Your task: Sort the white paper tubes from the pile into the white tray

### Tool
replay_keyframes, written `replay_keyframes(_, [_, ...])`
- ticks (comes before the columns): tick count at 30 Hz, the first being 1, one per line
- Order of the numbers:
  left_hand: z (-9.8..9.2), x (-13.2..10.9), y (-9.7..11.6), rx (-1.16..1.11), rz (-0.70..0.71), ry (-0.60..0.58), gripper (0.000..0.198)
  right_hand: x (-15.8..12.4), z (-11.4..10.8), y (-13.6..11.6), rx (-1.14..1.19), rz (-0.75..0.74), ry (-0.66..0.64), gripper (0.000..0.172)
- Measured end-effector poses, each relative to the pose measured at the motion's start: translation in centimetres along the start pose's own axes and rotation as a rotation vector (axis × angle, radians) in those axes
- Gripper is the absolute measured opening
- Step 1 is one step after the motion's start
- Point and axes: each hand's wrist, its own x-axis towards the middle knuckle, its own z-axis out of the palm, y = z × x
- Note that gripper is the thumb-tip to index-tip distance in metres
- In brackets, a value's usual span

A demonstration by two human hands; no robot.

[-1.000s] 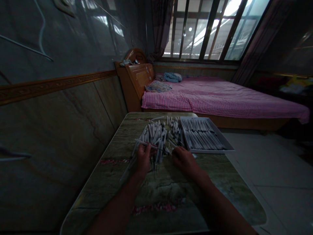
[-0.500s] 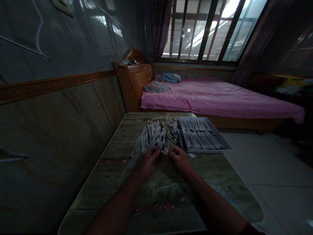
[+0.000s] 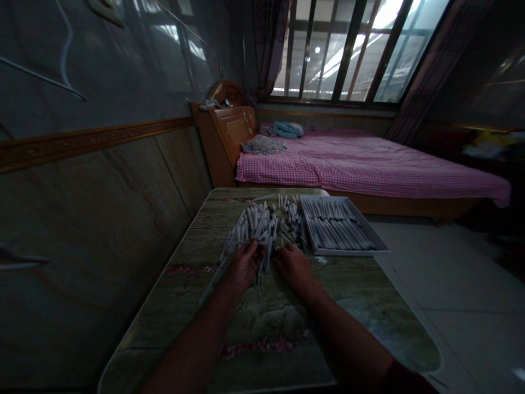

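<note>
My left hand [image 3: 245, 265] is closed in a pinch on a thin, pale pen-like stick [image 3: 241, 242], which lies roughly level across the fingertips. Just beyond it is a heap of white pen barrels [image 3: 255, 219]. My right hand [image 3: 293, 267] is a little to the right, palm down, its fingers curled together at the near edge of a smaller pile of short white and dark pieces [image 3: 292, 213]. Whatever those fingers hold, if anything, is hidden. The two hands are apart.
A shallow white box [image 3: 344, 227] with two rows of pens stands at the table's right edge. Long thin clear sticks [image 3: 213, 282] lie left of my left hand. The patterned table [image 3: 262, 323] stands by a tiled wall, with a bed [image 3: 348, 164] behind.
My hands, close together before, have drawn apart. The left one has moved slightly left and up with the thin stick; the right one has shifted a little left and lower.
</note>
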Motion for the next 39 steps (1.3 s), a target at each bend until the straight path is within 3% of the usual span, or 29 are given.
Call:
replay_keyframes(5, [0.0,0.1,-0.3,0.010,-0.021,-0.003,0.016,0.3,0.1,-0.2,-0.038,0.011,-0.020,0.017])
replay_keyframes(8, [0.2,0.0,-0.2,-0.004,-0.026,0.016,0.012,0.0,0.0,-0.1,0.077,0.026,0.032,0.016])
replay_keyframes(12, [0.4,-0.2,-0.2,0.012,-0.033,0.027,0.012,-0.3,0.2,0.2,0.550,0.041,0.185,0.015])
replay_keyframes(15, [0.5,-0.4,-0.3,0.037,-0.035,0.026,0.013,-0.3,0.5,0.4,0.918,0.153,0.230,0.016])
replay_keyframes(20, [0.6,-0.6,-0.6,0.084,-0.031,-0.026,0.019,0.1,0.7,0.1,1.240,0.297,0.254,0.021])
replay_keyframes(39, [0.2,-0.4,-1.2,0.134,0.001,-0.051,0.030,0.0,0.9,0.2,1.133,0.263,0.262,0.016])
